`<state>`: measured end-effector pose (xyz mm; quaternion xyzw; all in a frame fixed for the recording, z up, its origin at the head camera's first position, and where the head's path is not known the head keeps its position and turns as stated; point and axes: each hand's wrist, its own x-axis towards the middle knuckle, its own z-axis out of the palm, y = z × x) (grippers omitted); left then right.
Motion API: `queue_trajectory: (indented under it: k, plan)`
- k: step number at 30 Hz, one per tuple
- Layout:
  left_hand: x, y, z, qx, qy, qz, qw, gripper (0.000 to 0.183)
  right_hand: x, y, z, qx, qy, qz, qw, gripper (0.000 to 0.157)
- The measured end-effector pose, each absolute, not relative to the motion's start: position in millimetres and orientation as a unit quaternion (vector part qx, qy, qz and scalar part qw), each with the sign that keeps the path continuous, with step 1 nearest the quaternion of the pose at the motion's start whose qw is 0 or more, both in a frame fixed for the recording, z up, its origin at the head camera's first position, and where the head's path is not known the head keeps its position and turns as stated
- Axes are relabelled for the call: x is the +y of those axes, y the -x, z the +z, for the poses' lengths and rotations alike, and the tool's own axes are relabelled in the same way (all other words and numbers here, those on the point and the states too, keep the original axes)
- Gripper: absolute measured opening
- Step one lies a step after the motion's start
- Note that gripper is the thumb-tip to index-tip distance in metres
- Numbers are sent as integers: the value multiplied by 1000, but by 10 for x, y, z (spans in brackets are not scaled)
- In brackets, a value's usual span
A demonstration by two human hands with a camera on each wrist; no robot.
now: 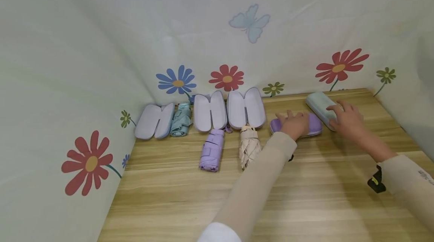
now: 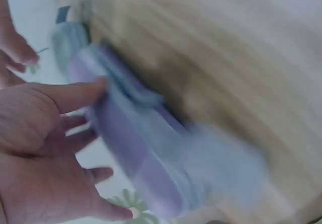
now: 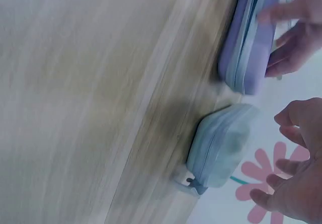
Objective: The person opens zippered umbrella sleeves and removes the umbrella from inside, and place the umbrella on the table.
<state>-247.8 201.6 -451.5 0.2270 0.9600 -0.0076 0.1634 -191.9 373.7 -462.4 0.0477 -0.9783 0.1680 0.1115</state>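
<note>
A purple zip case (image 1: 315,125) lies lengthwise near the back wall. Over it is my left hand (image 1: 295,124), its thumb at the zip side and its spread fingers reaching past the far side. The left wrist view is blurred, but the thumb tip overlaps the case (image 2: 133,128) there. Right of it rests a closed pale teal zip case (image 1: 320,105). My right hand (image 1: 349,121) hovers at its right side with loosely bent fingers. In the right wrist view a gap shows between those fingers and the teal case (image 3: 224,146).
Three opened cases with white insides, the left (image 1: 149,121), middle (image 1: 203,112) and right (image 1: 237,108), stand along the wall. Folded umbrellas lie by them: teal (image 1: 181,121), purple (image 1: 211,151) and beige (image 1: 249,146). A flowered sheet (image 1: 291,46) backs the wooden table (image 1: 162,197).
</note>
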Motion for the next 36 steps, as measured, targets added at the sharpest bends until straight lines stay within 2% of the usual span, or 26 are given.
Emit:
queue_trajectory:
  k: [3, 6, 9, 13, 17, 20, 26, 30, 36]
  plan:
    - [2036, 2492, -4467, 942, -285, -40, 172, 48, 3781, 1952, -4599, -980, -55, 166, 94, 39]
    - [1990, 2460, -4445, 924, -349, -53, 149, 46, 3792, 1962, -4602, -981, -58, 165, 87, 39]
    - [2002, 2427, -4487, 918, -370, -58, 133, 44, 3786, 1970, -4605, -981, -60, 166, 83, 39]
    - [2135, 2255, -4513, 940, -313, -31, 131, 40, 3790, 1995, -4608, -980, -70, 165, 92, 42]
    - [2323, 2049, -4584, 965, -233, 9, 116, 43, 3822, 2039, -4593, -980, -81, 150, 103, 48]
    - [2394, 1958, -4654, 972, -210, 2, 103, 46, 3860, 2064, -4585, -980, -83, 149, 104, 55]
    - [2369, 1978, -4739, 970, -228, 14, 79, 49, 3926, 2067, -4622, -974, -89, 171, 117, 59]
    - [2300, 2083, -4790, 967, -248, 31, 48, 43, 3913, 2086, -4665, -973, -99, 171, 124, 58]
    - [2182, 2303, -4846, 956, -276, 92, 36, 36, 3831, 2132, -4724, -970, -105, 169, 137, 57]
